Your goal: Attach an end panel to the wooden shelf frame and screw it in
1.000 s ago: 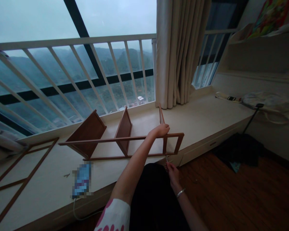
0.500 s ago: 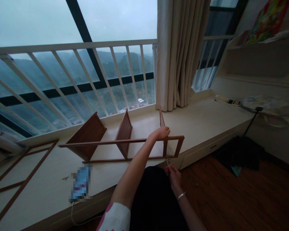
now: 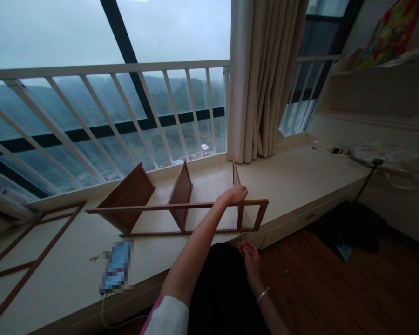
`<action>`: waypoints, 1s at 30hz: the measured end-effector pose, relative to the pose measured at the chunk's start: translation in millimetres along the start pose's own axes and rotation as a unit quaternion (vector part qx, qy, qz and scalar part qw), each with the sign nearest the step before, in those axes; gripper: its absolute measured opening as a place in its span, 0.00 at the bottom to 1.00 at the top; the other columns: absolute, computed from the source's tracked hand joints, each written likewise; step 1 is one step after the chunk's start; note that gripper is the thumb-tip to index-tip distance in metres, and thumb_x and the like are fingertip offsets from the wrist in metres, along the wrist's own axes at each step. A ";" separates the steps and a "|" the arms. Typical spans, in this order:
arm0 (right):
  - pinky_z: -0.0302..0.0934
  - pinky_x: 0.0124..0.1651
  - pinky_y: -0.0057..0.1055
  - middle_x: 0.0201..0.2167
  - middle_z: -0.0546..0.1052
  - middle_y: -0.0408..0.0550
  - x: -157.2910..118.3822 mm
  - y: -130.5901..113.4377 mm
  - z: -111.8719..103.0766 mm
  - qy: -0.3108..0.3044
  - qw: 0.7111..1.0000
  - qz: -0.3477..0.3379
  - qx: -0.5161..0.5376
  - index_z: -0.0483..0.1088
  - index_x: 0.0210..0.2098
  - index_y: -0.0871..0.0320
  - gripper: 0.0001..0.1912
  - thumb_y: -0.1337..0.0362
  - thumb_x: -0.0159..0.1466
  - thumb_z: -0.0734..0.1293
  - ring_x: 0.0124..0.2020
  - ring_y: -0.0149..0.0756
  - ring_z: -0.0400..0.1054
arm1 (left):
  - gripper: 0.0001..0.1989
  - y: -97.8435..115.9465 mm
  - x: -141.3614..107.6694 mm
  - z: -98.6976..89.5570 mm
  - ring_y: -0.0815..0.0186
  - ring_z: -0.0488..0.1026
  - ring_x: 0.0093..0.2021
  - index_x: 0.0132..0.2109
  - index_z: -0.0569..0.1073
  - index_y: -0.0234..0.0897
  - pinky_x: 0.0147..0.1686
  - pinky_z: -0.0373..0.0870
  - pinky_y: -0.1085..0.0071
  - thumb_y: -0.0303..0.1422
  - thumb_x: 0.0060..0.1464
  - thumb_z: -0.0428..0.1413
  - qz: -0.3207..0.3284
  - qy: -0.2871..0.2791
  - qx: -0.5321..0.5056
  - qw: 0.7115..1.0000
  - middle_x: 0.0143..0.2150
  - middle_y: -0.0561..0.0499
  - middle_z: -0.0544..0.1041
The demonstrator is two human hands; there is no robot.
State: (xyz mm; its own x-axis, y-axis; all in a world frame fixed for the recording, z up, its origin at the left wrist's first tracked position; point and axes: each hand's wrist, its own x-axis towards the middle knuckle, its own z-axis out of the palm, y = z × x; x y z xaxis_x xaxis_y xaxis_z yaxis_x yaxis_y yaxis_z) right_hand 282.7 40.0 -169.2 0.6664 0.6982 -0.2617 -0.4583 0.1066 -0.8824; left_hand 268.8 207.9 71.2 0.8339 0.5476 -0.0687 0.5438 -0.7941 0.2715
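A brown wooden shelf frame lies on its side on the cream window ledge, with its shelf boards standing up. My left hand is closed over the upper rail near the right-hand board. Lower down, just off the front edge of the ledge, my right hand pinches a thin metal tool. The tool's tip points up at the frame's lower rail, below the crosspiece; whether it sits in a screw is too small to tell.
A second wooden frame lies flat at the left. Near it are small screw-like pieces and a blurred blue device with a white cable. A black umbrella rests on the floor at right. A railing and curtain stand behind.
The view has shifted slightly. My left hand keeps its place on the rail. The fingers of my right hand have turned a little around the thin metal tool.
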 end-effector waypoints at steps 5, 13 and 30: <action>0.60 0.35 0.27 0.28 0.73 0.45 -4.6 -2.4 2.7 0.008 0.997 -0.042 -0.057 0.64 0.31 0.58 0.15 0.59 0.45 0.68 0.29 0.32 0.67 | 0.17 -2.9 0.9 1.5 0.67 0.67 0.39 0.36 0.67 0.31 0.38 0.62 0.73 0.32 0.55 0.35 0.008 0.003 0.001 1.000 0.40 0.44 0.70; 0.58 0.35 0.27 0.27 0.73 0.44 -5.9 -5.0 4.6 0.021 0.992 -0.068 -0.102 0.65 0.29 0.57 0.16 0.58 0.42 0.69 0.30 0.33 0.66 | 0.16 -4.9 0.8 3.3 0.66 0.67 0.39 0.37 0.66 0.31 0.39 0.61 0.72 0.30 0.55 0.35 0.023 0.001 0.027 0.999 0.39 0.43 0.70; 0.57 0.31 0.25 0.25 0.73 0.43 0.5 4.6 -9.2 0.081 0.982 -0.084 -0.150 0.67 0.28 0.59 0.16 0.54 0.44 0.67 0.27 0.31 0.65 | 0.16 -8.6 4.5 6.8 0.65 0.67 0.39 0.35 0.67 0.31 0.37 0.62 0.72 0.31 0.55 0.36 0.029 0.013 0.026 0.999 0.39 0.42 0.70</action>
State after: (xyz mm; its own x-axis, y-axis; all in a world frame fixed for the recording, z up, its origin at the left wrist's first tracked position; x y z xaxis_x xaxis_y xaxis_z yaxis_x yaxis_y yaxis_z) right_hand 286.3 34.4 -177.0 0.8136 0.5642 -0.1407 -0.1573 -0.0194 -0.9874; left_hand 268.5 215.5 62.1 0.8621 0.5060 -0.0289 0.4989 -0.8371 0.2244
